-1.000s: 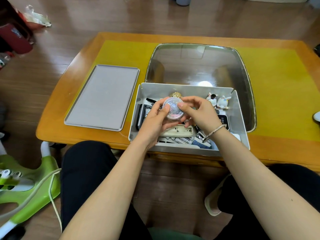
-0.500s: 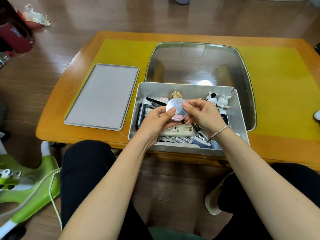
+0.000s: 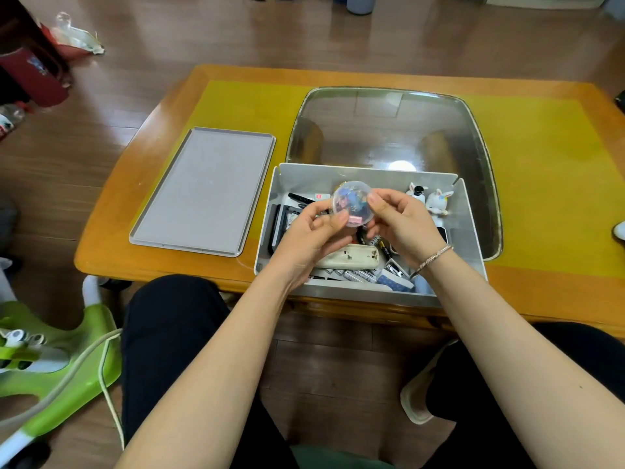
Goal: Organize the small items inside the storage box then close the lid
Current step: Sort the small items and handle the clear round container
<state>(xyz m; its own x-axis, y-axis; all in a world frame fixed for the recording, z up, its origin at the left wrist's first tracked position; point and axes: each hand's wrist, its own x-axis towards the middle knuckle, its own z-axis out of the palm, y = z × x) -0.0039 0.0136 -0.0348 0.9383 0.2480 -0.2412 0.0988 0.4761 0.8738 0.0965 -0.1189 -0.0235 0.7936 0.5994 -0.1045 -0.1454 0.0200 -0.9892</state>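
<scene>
The grey storage box (image 3: 468, 231) stands open at the table's near edge, full of small items. Above its middle I hold a small round clear container (image 3: 351, 204) with coloured bits inside. My left hand (image 3: 314, 236) grips its left side and my right hand (image 3: 400, 221) pinches its right side. Under my hands lie a white remote (image 3: 351, 258), batteries (image 3: 351, 275), black pens (image 3: 301, 199) and two white bunny figurines (image 3: 429, 198) at the far right corner. The flat grey lid (image 3: 206, 189) lies on the table left of the box.
A glass inset (image 3: 389, 130) fills the wooden table (image 3: 548, 164) behind the box. A green plastic object with a white cord (image 3: 57, 363) sits on the floor at my left. My knees are under the table's front edge.
The clear container has tilted in my hands, so its coloured contents now face me. Both hands stayed above the middle of the box.
</scene>
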